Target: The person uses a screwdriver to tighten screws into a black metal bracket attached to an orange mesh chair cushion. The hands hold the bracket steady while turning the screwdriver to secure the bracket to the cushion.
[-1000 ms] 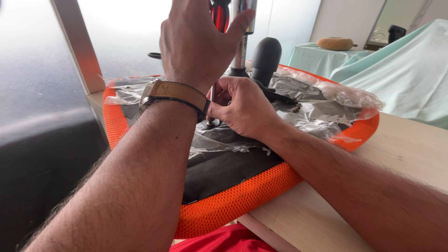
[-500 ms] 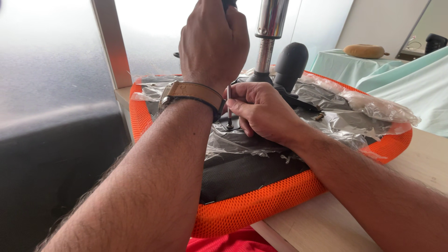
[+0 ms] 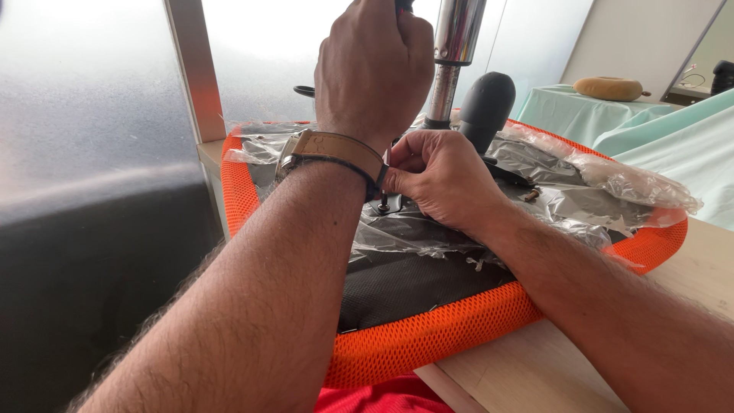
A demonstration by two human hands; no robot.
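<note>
1. We see our left hand (image 3: 375,65) raised above the seat (image 3: 428,336), closed in a fist around a dark tool handle (image 3: 403,4), of which only the top shows.
2. Our right hand (image 3: 443,180) rests on the underside of the seat, with the fingers pinched together just beside a small bolt (image 3: 383,205); we cannot tell if the fingertips touch it.
3. The bolt stands upright in the dark underside, below the left wrist with its watch (image 3: 332,149).
4. The seat lies upside down on a wooden table (image 3: 581,367); it has an orange mesh edge, and a crumpled plastic film (image 3: 596,172) covers it.
5. A chrome column (image 3: 451,61) rises from the seat behind the hands, and a black lever (image 3: 485,107) stands just beside it.
6. One more screw (image 3: 531,195) lies on the film, right of the right hand.
</note>
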